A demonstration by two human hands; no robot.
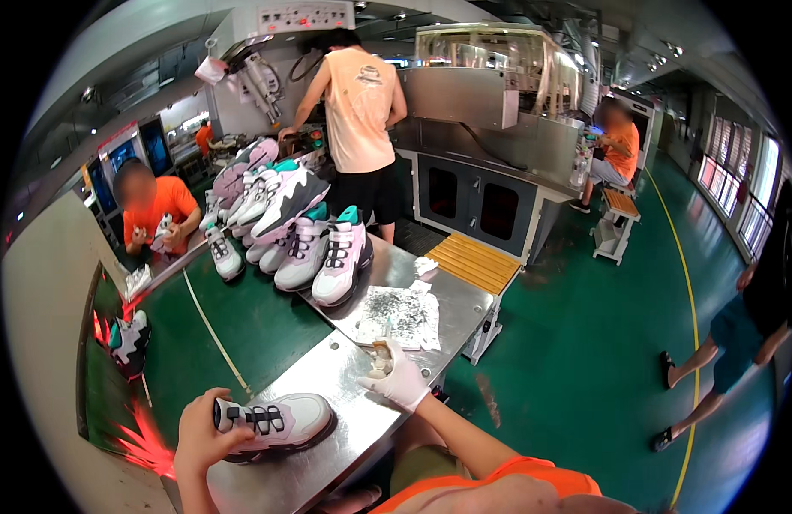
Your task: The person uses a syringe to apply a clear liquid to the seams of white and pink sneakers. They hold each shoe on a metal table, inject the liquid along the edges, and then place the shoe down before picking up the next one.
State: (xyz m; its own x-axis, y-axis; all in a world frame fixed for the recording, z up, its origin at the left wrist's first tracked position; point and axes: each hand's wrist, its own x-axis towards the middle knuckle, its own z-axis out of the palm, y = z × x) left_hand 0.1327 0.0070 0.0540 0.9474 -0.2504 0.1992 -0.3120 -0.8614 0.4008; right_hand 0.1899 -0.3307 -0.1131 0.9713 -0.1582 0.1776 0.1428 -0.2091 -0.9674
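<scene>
My bare left hand (206, 433) is wrapped round the heel and collar of a grey-white sneaker (300, 420) with black elastic laces and a dark sole. This sneaker sits on the metal table with its toe pointing right. My right hand (400, 383), in a white glove, has its fingers curled round a small beige-brown lump (380, 360); its exact kind is unclear. Just beyond that hand lies a white sheet (417, 330) covered with black specks. The two hands are apart, and only the left touches the sneaker.
White, lilac and teal sneakers (340, 261) are piled at the far end of the metal table (306, 488). Left of it runs a green conveyor belt (242, 321) carrying another sneaker (130, 343). Co-workers sit or stand around; a yellow slatted bench (473, 261) stands beyond the table.
</scene>
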